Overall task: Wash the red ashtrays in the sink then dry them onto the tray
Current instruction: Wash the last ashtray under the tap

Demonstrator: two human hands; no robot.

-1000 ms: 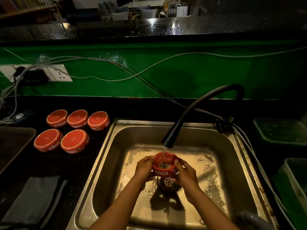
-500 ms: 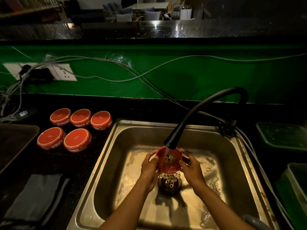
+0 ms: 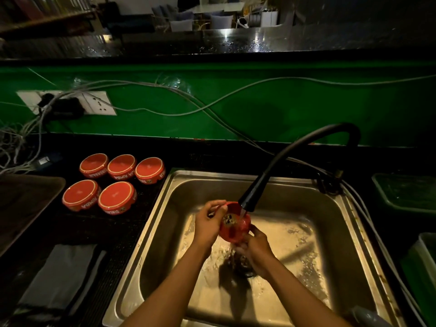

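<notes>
A red ashtray is tilted under the running black faucet, over the steel sink. My left hand grips its upper left rim. From below right, my right hand supports it. Water runs off it onto the drain, which my right hand hides. Several more red ashtrays stand upside down on the dark counter left of the sink. A dark tray lies at the far left edge.
A grey cloth lies on the counter at the front left. Loose cables run along the green wall from a socket panel. Green bins stand right of the sink.
The ashtray has been turned and tipped under the water stream. My left hand moved up onto its rim and my right hand dropped below it.
</notes>
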